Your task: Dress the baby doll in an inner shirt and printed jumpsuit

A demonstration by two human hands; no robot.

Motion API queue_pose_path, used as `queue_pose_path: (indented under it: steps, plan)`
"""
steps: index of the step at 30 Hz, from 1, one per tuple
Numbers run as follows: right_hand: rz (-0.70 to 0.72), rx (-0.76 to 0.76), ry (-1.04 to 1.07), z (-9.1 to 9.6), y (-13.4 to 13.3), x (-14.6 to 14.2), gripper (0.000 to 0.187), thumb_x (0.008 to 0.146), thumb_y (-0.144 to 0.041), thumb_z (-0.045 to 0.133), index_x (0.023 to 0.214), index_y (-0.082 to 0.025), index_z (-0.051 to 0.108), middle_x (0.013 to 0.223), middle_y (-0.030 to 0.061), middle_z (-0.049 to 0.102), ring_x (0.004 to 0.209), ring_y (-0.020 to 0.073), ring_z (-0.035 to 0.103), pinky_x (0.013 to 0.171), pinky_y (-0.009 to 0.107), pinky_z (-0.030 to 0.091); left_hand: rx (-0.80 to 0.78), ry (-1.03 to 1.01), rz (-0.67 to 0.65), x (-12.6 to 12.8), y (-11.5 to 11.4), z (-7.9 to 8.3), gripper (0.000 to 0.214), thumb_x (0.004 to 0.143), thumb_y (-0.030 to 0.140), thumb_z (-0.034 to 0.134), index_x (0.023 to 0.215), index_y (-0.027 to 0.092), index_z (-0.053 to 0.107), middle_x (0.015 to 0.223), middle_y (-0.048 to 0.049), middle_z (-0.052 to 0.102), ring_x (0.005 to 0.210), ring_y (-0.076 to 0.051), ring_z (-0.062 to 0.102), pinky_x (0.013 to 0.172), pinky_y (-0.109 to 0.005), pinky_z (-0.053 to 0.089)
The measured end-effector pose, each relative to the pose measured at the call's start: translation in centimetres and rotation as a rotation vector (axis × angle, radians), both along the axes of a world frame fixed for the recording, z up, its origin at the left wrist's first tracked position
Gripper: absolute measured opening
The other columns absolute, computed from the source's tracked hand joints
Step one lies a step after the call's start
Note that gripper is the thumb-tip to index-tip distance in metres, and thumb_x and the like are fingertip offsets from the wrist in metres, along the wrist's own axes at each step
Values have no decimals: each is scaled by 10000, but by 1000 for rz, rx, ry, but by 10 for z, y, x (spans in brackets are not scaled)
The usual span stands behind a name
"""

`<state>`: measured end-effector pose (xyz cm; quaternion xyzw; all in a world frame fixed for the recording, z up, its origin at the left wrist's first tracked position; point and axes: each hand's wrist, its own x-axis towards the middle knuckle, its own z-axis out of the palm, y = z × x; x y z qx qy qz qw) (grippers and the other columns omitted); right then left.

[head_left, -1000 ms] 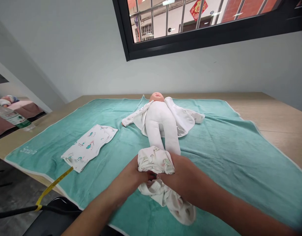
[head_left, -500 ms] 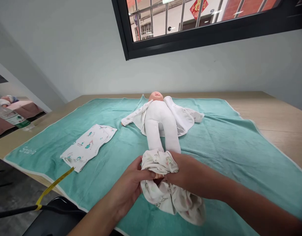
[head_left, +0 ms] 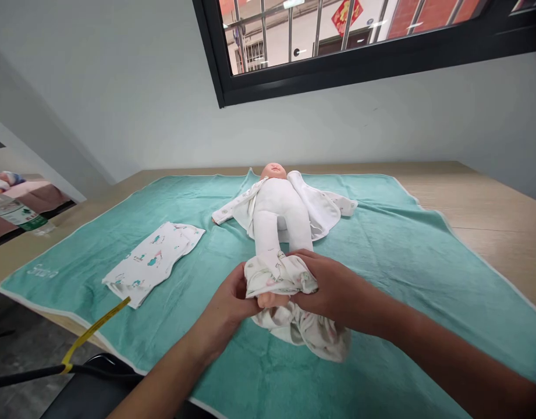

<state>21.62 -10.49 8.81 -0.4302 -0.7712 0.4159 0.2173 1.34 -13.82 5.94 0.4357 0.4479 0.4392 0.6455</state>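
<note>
A baby doll (head_left: 280, 210) lies on its back on a teal towel (head_left: 394, 256), head toward the wall, an open white printed top (head_left: 322, 208) spread under its body. My left hand (head_left: 229, 301) and my right hand (head_left: 331, 285) are both closed on a bunched pair of white printed baby trousers (head_left: 281, 278) at the doll's feet. One bare doll foot (head_left: 272, 300) pokes out below the gathered cloth. The rest of the trousers (head_left: 313, 333) trails on the towel under my right wrist.
A folded printed garment (head_left: 152, 262) lies on the towel to the left. The towel covers a wooden table (head_left: 490, 215) against a grey wall under a barred window. A yellow tape (head_left: 93, 330) and a black chair (head_left: 93, 384) sit at the near left edge. A bottle (head_left: 14, 212) stands far left.
Both hands have pushed the bunched trousers up the doll's legs, away from me. A doll foot now shows below the cloth, and the trailing fabric has been drawn in.
</note>
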Motion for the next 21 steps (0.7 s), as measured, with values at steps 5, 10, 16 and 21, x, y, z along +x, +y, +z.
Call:
queue_pose_path:
  steps: [5,10,16,21]
  plan:
    - [17,-85,40,1,-1,0,224,781,-236,582,986,-234,673,932,17,709,775,201,638,623,274,459,68,214,96,5,4,-3,522,635,275,795,1111,179,603,1066,-66,689,998,-276,615,808,-338,492]
    - [-4,-219,193,-5,5,-2,274,771,-266,616,1039,-225,657,984,15,712,866,230,656,688,304,494,168,407,178,4,10,2,408,682,300,743,1049,195,597,1034,-44,663,968,-249,602,777,-313,483]
    - [-61,-162,172,-13,11,0,393,761,-317,658,1140,-220,626,1058,36,698,934,245,641,750,336,499,151,240,179,4,15,2,476,720,229,678,1177,218,545,1060,-16,670,940,-207,620,800,-298,484]
    - [-77,-38,124,-4,16,0,581,730,-294,674,1296,-248,553,1184,47,657,1030,253,619,838,361,487,170,258,279,0,25,-7,224,717,254,673,904,176,577,876,6,666,795,-166,597,698,-249,456]
